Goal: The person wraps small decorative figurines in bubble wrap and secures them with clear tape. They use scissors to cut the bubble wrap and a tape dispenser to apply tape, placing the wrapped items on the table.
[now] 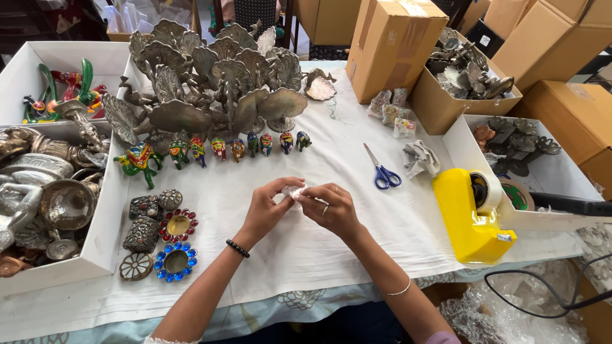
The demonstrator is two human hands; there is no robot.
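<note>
Brown cartons (pixel 392 44) stand behind; left hand (pixel 266 207) and right hand (pixel 331 209) pinch a small crumpled white wrap (pixel 294 192) between closed fingertips

Figurines (pixel 217 150) behind hands (pixel 299 207), scissors (pixel 381 169) right, dispenser (pixel 472 216) beyond

Black bead bracelet (pixel 237 248), finger ring (pixel 325 208), thin silver bangle (pixel 399 290)

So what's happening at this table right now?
A person's left hand and right hand together pinch a small white crumpled wrapping above the white tablecloth. A row of small painted elephant figurines stands beyond the hands, blue-handled scissors lie to the right, near a yellow tape dispenser.
</note>
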